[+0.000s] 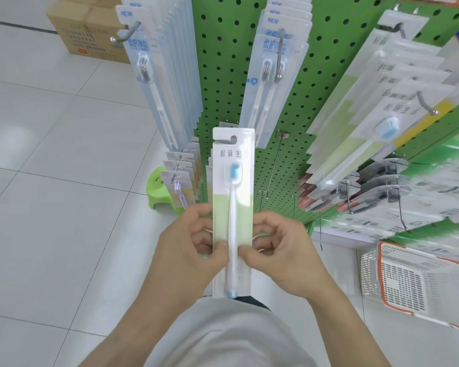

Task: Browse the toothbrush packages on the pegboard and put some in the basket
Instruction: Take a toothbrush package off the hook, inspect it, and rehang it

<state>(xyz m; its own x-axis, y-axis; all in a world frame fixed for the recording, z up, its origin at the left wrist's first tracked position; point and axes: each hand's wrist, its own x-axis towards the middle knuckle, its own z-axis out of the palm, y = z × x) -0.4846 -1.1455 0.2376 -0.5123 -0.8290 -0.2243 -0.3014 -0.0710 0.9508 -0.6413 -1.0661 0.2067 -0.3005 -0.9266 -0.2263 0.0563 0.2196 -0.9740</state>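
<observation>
Left of the fingers lies open glossy tiled floor [51, 160], with a cardboard box [88, 30] far back. The left hand [188, 247] and right hand [278, 247] pinch a long, flat plastic-fronted pack [233, 186] upright by its side edges, thumbs on the front. Behind it stands green pegboard [223, 75] crowded with hanging packs [164, 75]. Right of the fingers, well apart, a white slotted basket [414, 284] sits on the floor.

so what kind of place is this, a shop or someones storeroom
Most likely a shop aisle. A green pegboard carries rows of identical toothbrush packs on metal hooks, a white shopping basket sits on the tiled floor, and both hands hold one pack as if browsing.
</observation>
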